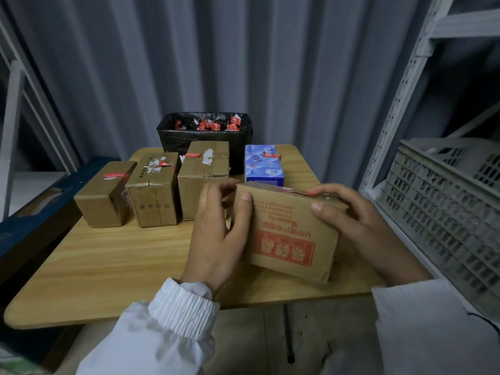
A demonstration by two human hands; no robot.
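Observation:
A small cardboard box with red print (286, 234) is held tilted above the near right part of the wooden table (113, 255). My left hand (219, 234) grips its left end, thumb on the printed face and fingers behind. My right hand (357, 226) grips its right end the same way. Red tape runs along the box's top edge. Three taped cardboard boxes stand in a row behind: a left one (104, 194), a middle one (153, 189) and a right one (203, 174). A blue printed box (263, 165) stands behind the held box.
A bin lined with a black bag (205, 136) holds red and white tape scraps at the table's far edge. A grey plastic crate (449, 201) sits on white metal shelving (400, 98) at the right. A dark blue frame (32, 220) runs along the left.

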